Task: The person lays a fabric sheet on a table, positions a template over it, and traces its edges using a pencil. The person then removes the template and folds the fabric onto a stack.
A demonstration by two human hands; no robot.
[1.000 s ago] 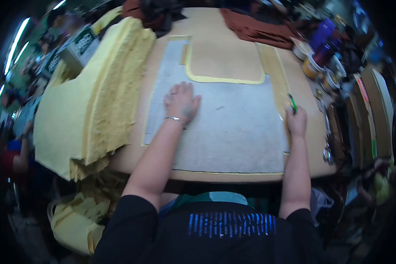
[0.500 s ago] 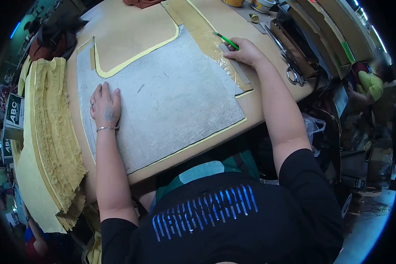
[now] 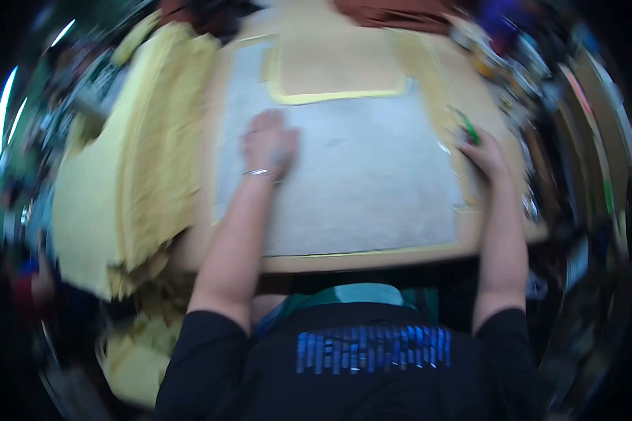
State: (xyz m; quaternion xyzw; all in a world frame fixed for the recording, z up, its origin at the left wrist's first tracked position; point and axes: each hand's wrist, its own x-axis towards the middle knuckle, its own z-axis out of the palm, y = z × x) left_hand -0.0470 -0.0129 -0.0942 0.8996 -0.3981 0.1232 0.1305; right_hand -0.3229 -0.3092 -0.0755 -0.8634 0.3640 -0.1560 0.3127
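A large grey pattern sheet [image 3: 361, 179] lies on yellow material [image 3: 344, 97], whose edge shows as a thin border along the cut-out and the near side. My left hand [image 3: 270, 142] rests flat on the sheet's left part, fingers stretched out. At the right edge, my right hand [image 3: 487, 156] is closed around a green pen [image 3: 472, 133], beside a tan, shiny taped strip [image 3: 428, 84]. Motion blur hides the pen's tip and the straight metal-looking strip seen near this hand earlier.
A thick stack of yellow padded fabric [image 3: 158, 133] hangs over the table's left side. Brown cloth [image 3: 400, 14] lies at the far edge. Blurred tubs and tools line the right, with cardboard [image 3: 597, 126] beyond. The tabletop [image 3: 340, 59] shows through the cut-out.
My view has turned to the left, so the sheet and both hands appear further right, and the picture is blurred. The left hand stays on the sheet; the right still holds the pen.
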